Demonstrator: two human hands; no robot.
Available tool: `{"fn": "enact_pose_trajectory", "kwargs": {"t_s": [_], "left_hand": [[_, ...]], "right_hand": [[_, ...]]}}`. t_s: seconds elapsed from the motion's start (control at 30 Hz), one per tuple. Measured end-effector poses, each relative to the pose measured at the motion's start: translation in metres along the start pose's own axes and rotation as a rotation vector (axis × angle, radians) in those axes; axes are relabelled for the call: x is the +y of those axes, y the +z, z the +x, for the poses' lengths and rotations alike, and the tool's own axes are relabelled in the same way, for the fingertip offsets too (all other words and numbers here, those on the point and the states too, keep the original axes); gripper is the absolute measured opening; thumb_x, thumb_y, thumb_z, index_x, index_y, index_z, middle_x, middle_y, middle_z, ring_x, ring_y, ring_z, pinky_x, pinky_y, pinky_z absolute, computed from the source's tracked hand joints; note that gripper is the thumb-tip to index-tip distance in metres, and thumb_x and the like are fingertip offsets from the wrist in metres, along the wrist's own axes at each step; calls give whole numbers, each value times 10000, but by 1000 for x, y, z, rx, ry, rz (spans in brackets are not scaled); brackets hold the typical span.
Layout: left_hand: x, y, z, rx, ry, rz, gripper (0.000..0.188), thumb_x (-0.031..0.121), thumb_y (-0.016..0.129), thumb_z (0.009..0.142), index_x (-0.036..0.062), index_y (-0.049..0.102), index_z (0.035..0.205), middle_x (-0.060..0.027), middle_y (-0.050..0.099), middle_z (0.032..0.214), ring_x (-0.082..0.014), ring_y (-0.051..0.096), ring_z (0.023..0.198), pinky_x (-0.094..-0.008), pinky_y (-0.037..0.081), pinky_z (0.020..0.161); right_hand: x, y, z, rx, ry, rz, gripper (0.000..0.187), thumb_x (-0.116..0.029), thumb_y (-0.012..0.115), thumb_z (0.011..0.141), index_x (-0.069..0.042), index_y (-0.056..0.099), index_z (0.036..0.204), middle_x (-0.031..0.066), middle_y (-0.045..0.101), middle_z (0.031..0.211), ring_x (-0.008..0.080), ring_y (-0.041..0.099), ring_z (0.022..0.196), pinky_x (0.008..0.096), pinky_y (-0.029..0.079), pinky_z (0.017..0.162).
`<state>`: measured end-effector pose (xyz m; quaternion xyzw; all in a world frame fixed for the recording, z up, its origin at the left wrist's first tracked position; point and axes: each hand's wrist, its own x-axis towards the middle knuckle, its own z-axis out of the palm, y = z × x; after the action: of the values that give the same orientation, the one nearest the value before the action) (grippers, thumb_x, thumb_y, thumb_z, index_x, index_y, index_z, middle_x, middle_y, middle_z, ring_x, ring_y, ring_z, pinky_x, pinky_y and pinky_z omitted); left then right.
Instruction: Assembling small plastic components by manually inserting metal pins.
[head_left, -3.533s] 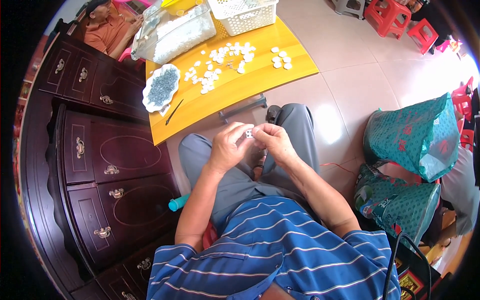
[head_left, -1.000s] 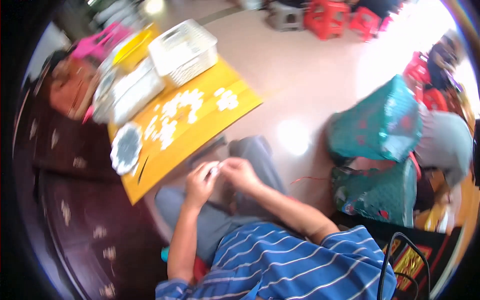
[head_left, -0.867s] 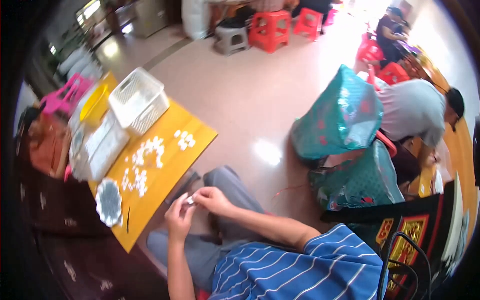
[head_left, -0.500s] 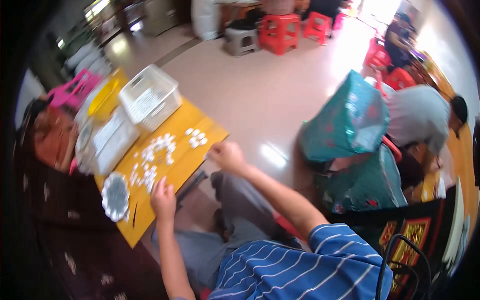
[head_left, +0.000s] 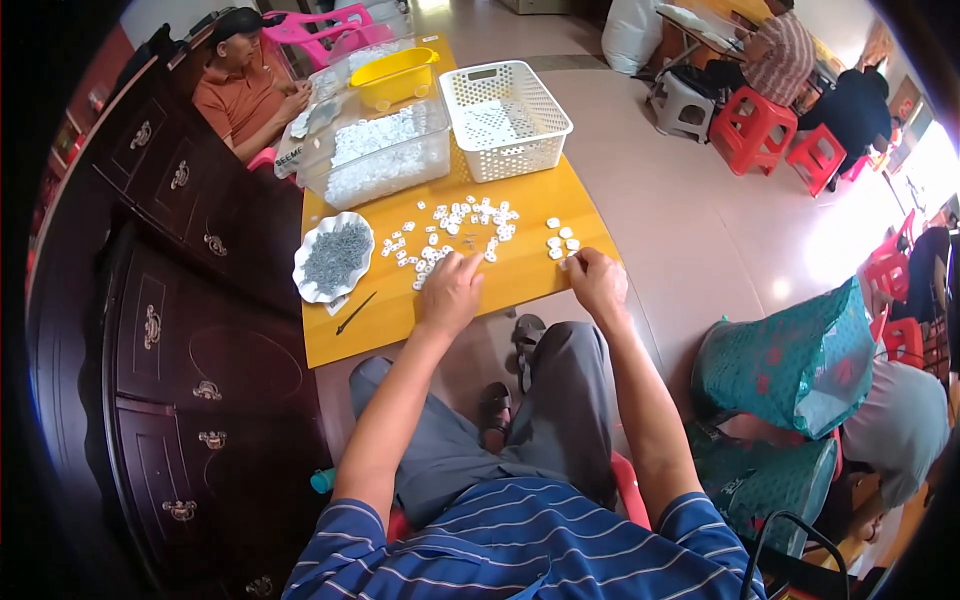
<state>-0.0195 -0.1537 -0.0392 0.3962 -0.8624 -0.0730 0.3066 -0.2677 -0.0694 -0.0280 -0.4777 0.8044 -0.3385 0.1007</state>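
From the head camera, the person sits at a low yellow table (head_left: 520, 275) with both arms stretched forward. The left hand (head_left: 450, 292) lies palm down at the near edge of the scattered small white plastic pieces (head_left: 440, 235), fingers curled loosely onto them; whether it has pinched one up I cannot tell. The right hand (head_left: 597, 280) rests on the table's near right corner, its fingertips closed beside a small separate cluster of white pieces (head_left: 558, 240), seemingly touching or setting one down there. This reads as the picking and sorting step: one hand drawing from the loose scatter, the other tending the small group. The next move likely calls for a fine fingertip pinch on a single piece without disturbing its neighbours. Farther off stand a white scalloped dish of dark metal pins (head_left: 334, 257), a clear plastic tub of white parts (head_left: 375, 160) and a white mesh basket (head_left: 505, 120).
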Motion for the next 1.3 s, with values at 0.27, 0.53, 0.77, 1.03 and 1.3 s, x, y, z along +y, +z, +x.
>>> {"fn": "enact_pose_trajectory", "kwargs": {"t_s": [0.27, 0.53, 0.77, 1.03, 1.3], "left_hand": [[0, 11, 5, -15, -17, 55, 305, 165, 710, 903, 118, 686, 1203, -104, 615, 965, -313, 639, 941, -447, 538, 799], [-3, 10, 3, 17, 12, 116, 296, 216, 706, 911, 119, 688, 1190, -97, 608, 975, -319, 640, 922, -448, 542, 783], [-6, 4, -9, 1, 13, 142, 273, 223, 713, 897, 125, 676, 1150, -100, 598, 994, -328, 633, 941, -459, 544, 775], [-8, 4, -9, 46, 11, 52, 242, 212, 714, 881, 89, 668, 1084, -98, 597, 982, -334, 624, 947, -474, 540, 800], [-4, -8, -28, 75, 52, 43, 154, 216, 707, 871, 101, 656, 958, -89, 588, 945, -320, 613, 928, -462, 521, 765]], "right_hand": [[3, 6, 2, 73, -12, -49, 248, -297, 687, 906, -66, 769, 947, 171, 744, 849, 388, 715, 832, 478, 558, 767], [-11, 14, -10, 200, -111, 77, 154, -210, 701, 912, -78, 703, 991, 125, 741, 901, 335, 713, 809, 455, 545, 742], [-54, 45, 6, 95, -410, 38, 98, -133, 684, 900, -100, 736, 976, 120, 720, 955, 337, 709, 871, 437, 559, 758], [-66, 81, 35, -47, -533, 18, 120, -181, 653, 899, -130, 745, 955, 128, 694, 942, 348, 709, 796, 471, 566, 700], [-71, 84, 41, -74, -521, -41, 140, -243, 690, 855, -112, 736, 871, 135, 710, 853, 361, 719, 804, 476, 579, 690]]}}
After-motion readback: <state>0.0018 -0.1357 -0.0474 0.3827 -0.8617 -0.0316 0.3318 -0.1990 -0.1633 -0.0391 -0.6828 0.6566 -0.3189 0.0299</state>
